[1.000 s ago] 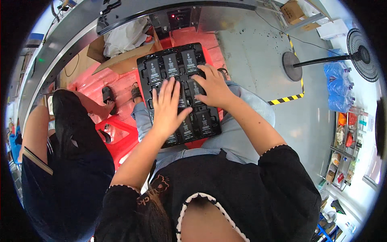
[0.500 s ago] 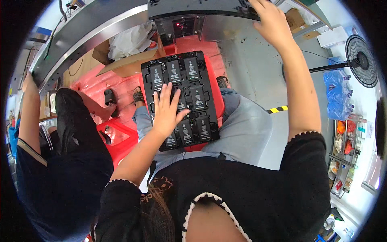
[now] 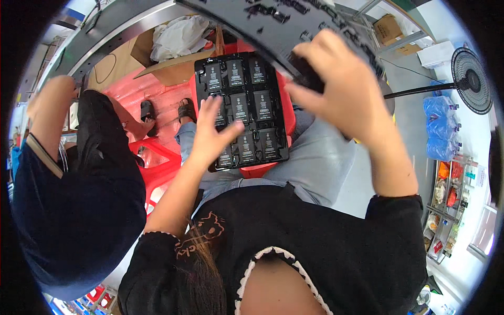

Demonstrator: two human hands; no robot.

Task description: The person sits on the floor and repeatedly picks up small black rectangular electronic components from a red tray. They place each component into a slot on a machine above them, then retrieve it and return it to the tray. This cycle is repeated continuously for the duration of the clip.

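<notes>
A black moulded plastic tray [image 3: 279,113] lies before me, with flat black batteries [image 3: 262,104] in its pockets. Over its left part is my left hand [image 3: 212,137], fingers spread and holding nothing; whether it touches the batteries I cannot tell. At upper right, my right hand [image 3: 349,89] is blurred by motion, its thumb and fingers around the near edge of a second shiny black tray [image 3: 310,31]. That tray is tilted and reaches over the upper right corner of the first one. Its far side runs out of the picture.
Red plastic [image 3: 290,100] shows under the battery tray. Behind stands an open cardboard box [image 3: 181,73] with white plastic bags. A metal beam [image 3: 131,31] crosses the upper left. A co-worker in dark clothes [image 3: 79,220] sits at my left. A black fan [image 3: 472,79] stands right.
My right hand has come down and nearer, bringing the second tray with it at a tilt. My left hand has shifted slightly left and nearer. The battery tray sits a little higher in the picture.
</notes>
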